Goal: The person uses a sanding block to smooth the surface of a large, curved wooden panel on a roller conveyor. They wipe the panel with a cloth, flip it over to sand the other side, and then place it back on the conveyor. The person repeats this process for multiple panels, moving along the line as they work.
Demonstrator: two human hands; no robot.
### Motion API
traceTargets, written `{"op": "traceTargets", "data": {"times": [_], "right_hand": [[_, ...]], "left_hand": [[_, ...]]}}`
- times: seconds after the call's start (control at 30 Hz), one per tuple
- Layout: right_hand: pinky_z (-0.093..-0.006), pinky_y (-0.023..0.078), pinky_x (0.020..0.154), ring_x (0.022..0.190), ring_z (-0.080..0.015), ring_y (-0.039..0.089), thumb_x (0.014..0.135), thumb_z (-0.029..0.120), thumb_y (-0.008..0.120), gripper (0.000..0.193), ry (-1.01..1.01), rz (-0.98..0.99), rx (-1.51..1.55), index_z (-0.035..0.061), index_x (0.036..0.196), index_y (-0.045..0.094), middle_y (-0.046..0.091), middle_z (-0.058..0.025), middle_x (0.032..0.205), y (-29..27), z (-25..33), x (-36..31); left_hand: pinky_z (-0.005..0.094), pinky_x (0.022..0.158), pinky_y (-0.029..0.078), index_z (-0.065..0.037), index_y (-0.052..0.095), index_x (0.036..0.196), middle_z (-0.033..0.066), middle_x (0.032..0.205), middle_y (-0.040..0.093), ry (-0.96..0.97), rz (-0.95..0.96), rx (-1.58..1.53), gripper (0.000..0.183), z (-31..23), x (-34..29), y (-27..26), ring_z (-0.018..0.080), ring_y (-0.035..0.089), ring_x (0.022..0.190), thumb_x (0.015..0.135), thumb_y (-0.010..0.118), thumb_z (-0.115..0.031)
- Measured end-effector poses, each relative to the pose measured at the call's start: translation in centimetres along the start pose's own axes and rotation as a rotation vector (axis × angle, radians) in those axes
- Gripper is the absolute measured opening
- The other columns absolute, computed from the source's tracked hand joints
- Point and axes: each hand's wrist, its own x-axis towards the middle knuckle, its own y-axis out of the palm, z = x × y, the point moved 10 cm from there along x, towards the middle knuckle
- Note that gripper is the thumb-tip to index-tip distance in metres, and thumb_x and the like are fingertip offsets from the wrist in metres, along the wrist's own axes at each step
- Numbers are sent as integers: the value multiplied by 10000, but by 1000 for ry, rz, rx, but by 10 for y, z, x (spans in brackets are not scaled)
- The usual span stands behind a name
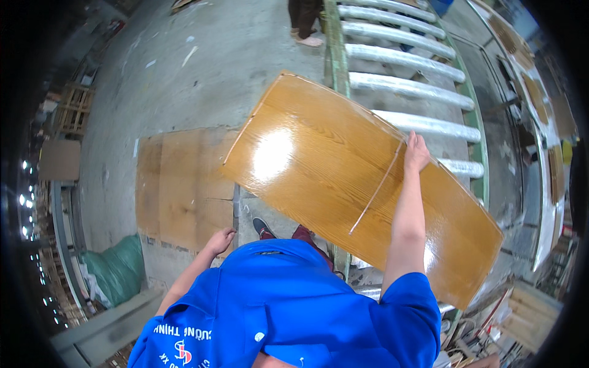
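Observation:
A glossy brown wood-grain panel (331, 144) lies slantwise over the roller conveyor, its left part reaching out past the frame. At the panel's far edge is my right hand (417, 153), fingers closed round the edge. A thin pale strip (375, 190) runs across the panel's face, its upper end close to these fingers; whether the hand also holds it I cannot tell. My left hand (222, 240) hangs low at my left side with curled fingers, over the right edge of a brown cardboard sheet (178, 184) on the floor. What it holds, if anything, is hidden.
Silver rollers (411, 86) between green rails (336, 55) stretch away at the right. Another person's legs (304, 18) stand at the far end, left of the conveyor. A green sack (116, 270) and a grey metal beam (104, 328) are at the near left.

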Motion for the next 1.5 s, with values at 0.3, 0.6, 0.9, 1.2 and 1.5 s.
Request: {"op": "traceTargets", "data": {"times": [0.3,0.6,0.9,1.2,1.5], "right_hand": [[-293,333,459,464,-138,377,924,369,450,390,770,66,1674,11,979,593,426,-12,551,-3,-65,-69],[-240,254,407,421,-100,268,955,399,282,459,898,267,2453,50,1097,545,340,6,536,-44,8,-214],[-247,215,390,381,-101,223,943,497,264,567,670,66,2539,51,1191,512,266,19,483,-113,56,-284],[-252,215,376,365,-102,237,939,539,229,592,684,-202,2419,74,1151,527,281,3,477,-153,41,-412],[-243,221,394,391,-94,229,923,511,317,639,497,-212,2402,0,1294,411,267,16,502,-220,42,-451]], "left_hand": [[405,860,445,-30,593,1050,189,1049,611,67,-36,-78,324,14,1,14,343,564,1005,882,438,-259],[402,812,463,-34,596,1034,195,1002,622,284,-68,-56,302,22,31,-12,349,584,961,868,469,-252],[393,751,473,-11,593,1021,199,919,637,377,42,-59,294,59,-7,-6,330,617,871,875,481,-240],[394,724,481,12,586,1028,203,916,636,282,182,198,308,193,-47,14,329,621,822,885,474,-237],[380,709,488,14,585,1044,192,922,643,331,130,204,317,220,-56,-1,307,628,797,888,474,-240]]}}
